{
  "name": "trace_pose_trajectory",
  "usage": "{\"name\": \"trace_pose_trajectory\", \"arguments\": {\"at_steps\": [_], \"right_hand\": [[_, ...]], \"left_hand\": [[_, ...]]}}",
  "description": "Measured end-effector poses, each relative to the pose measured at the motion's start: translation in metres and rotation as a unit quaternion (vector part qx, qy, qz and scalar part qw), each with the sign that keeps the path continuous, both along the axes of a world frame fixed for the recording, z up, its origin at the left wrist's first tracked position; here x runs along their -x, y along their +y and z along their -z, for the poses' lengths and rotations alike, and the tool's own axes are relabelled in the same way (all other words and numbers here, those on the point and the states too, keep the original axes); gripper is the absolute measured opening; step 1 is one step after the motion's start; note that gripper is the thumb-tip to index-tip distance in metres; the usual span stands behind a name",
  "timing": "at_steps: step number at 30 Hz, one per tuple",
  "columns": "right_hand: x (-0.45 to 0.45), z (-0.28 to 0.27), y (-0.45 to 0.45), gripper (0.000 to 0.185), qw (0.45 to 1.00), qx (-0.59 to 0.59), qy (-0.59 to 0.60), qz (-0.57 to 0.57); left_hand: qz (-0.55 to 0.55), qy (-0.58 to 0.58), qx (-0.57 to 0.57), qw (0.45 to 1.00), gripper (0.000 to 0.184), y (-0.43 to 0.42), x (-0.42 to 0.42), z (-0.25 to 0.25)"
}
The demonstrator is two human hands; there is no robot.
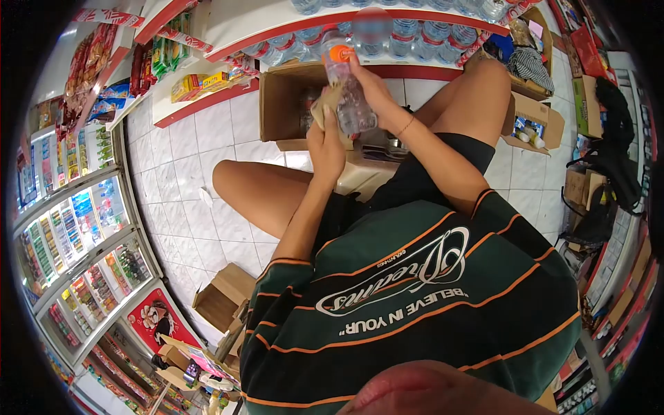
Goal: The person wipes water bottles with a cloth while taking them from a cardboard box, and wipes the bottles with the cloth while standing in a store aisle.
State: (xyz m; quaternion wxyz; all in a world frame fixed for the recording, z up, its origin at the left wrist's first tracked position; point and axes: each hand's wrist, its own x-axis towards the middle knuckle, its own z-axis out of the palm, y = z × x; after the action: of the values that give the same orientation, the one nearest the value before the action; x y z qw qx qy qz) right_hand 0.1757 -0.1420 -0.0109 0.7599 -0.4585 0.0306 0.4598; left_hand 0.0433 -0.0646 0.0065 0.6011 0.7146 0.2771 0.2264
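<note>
A clear plastic bottle (pixel 354 111) with an orange label and a red cap is held up in front of me, its cap end toward the shelf. My right hand (pixel 373 91) is closed around its side, just below the label. My left hand (pixel 326 144) pinches a tan cloth (pixel 328 101), which touches the bottle's left side. Behind the bottle, on the floor, an open cardboard box (pixel 287 104) contains something clear that is partly hidden.
Several bottled waters (pixel 429 41) line the low shelf (pixel 304 72) ahead. Snack packets hang at the left, above glass-door fridges (pixel 76 228). Cardboard boxes stand on the tiled floor, one (pixel 225 297) at lower left and another (pixel 531 128) with small items at right.
</note>
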Motion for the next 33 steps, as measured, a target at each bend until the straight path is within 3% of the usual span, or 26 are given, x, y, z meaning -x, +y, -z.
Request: {"name": "trace_pose_trajectory", "arguments": {"at_steps": [2,5,7,9,11,13,14,15,16,17,19,21,23,25,27,28,31,33], "right_hand": [[-0.013,0.014,0.0,0.059,1.0,-0.012,0.004,-0.002],[-0.009,0.005,-0.001,0.055,1.0,-0.027,0.003,0.002],[0.004,-0.001,0.0,0.057,0.999,-0.023,-0.043,0.023],[0.019,-0.002,0.003,0.057,0.999,-0.039,0.016,0.004],[0.034,0.031,0.012,0.053,0.988,-0.111,0.103,0.031],[0.019,0.057,0.016,0.055,0.998,-0.029,-0.012,0.049],[0.011,0.065,0.013,0.057,0.996,-0.037,0.07,0.049],[0.003,0.059,0.007,0.059,0.987,-0.043,0.15,0.046],[0.0,0.025,-0.007,0.06,0.994,-0.002,0.097,0.053],[-0.004,0.027,-0.008,0.06,0.994,0.0,0.098,0.057],[-0.015,0.027,-0.008,0.05,0.994,-0.025,0.087,0.058],[-0.011,0.024,-0.011,0.043,0.992,-0.048,0.094,0.063],[0.001,0.015,-0.012,0.034,0.989,-0.084,0.118,0.005],[0.022,0.016,0.001,0.03,0.995,-0.035,0.085,0.049],[0.037,0.021,0.003,0.029,0.983,-0.126,0.134,-0.026],[0.041,0.026,0.01,0.028,0.987,-0.107,0.122,-0.012],[0.035,0.017,0.007,0.031,0.991,-0.077,0.103,0.026],[0.025,0.009,0.002,0.036,0.984,-0.071,0.148,0.07]], "left_hand": [[0.034,-0.009,0.065,0.997,0.053,0.003,0.012,-0.007],[-0.076,-0.029,0.055,0.995,0.049,0.022,-0.002,-0.025],[-0.073,-0.024,0.068,0.995,0.048,0.043,-0.019,-0.018],[-0.068,-0.02,0.078,0.994,0.048,0.049,-0.037,-0.007],[-0.017,-0.029,0.007,0.999,0.047,0.035,-0.045,0.001],[0.042,-0.004,-0.037,0.998,0.048,0.02,-0.04,0.0],[0.07,0.021,-0.045,0.996,0.049,0.009,-0.027,-0.001],[0.095,0.045,-0.052,0.993,0.049,-0.001,-0.014,0.001],[0.098,0.045,-0.051,0.993,0.049,-0.004,-0.004,-0.001],[0.112,0.043,-0.049,0.992,0.05,-0.005,0.007,-0.002],[0.059,0.045,0.085,0.994,0.052,-0.007,0.019,-0.011],[-0.024,-0.038,0.12,0.992,0.052,0.004,0.01,-0.012],[-0.031,-0.015,0.079,0.996,0.052,0.025,-0.002,-0.006],[-0.041,0.008,0.035,0.999,0.052,0.037,-0.011,0.004],[0.036,-0.01,-0.009,0.999,0.051,0.035,-0.022,0.012],[0.061,-0.042,-0.029,0.997,0.05,0.029,-0.028,0.013],[0.076,0.063,0.085,0.991,0.049,0.016,-0.002,0.004],[0.103,-0.035,0.032,0.994,0.051,-0.008,0.017,-0.006]]}}
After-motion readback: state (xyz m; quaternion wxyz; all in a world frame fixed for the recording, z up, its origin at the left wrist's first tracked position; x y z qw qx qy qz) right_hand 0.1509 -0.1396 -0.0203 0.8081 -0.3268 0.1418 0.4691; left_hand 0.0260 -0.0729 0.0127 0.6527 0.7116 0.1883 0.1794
